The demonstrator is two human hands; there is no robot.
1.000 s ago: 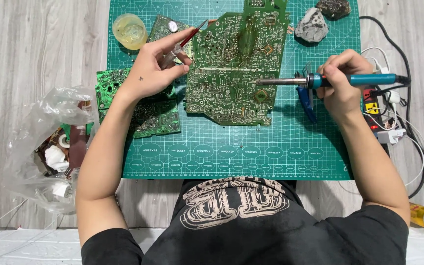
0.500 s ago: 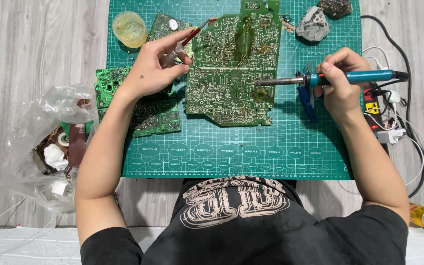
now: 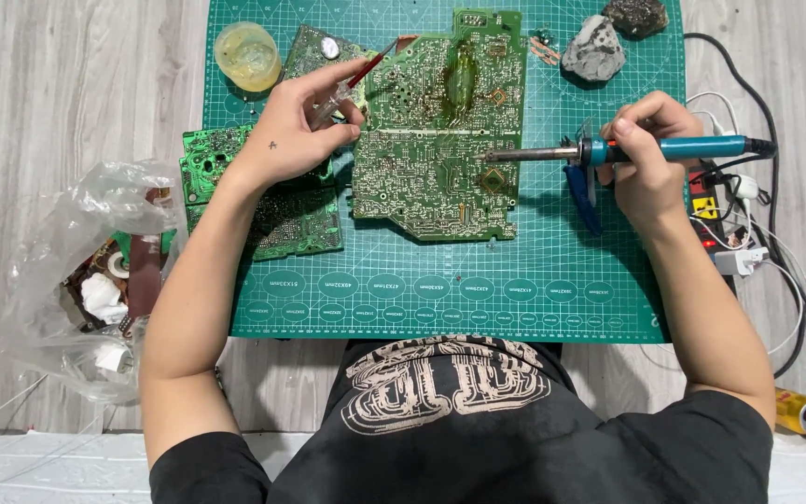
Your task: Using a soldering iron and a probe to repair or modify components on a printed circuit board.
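Barely shifted since earlier, my right hand (image 3: 646,154) grips the blue-handled soldering iron (image 3: 608,149), tip on the large green circuit board (image 3: 440,140); my left hand (image 3: 296,135) pinches a red-tipped clear tool (image 3: 352,84), steadying the board's edge.

An electronics repair bench: a green cutting mat (image 3: 440,280) on grey wood carries circuit boards (image 3: 440,140), a soldering iron (image 3: 627,149), and a power strip (image 3: 715,219).

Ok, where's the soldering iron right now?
In the head view the soldering iron is on the right, held level in the right hand, its tip over the right edge of the big circuit board on the green mat.
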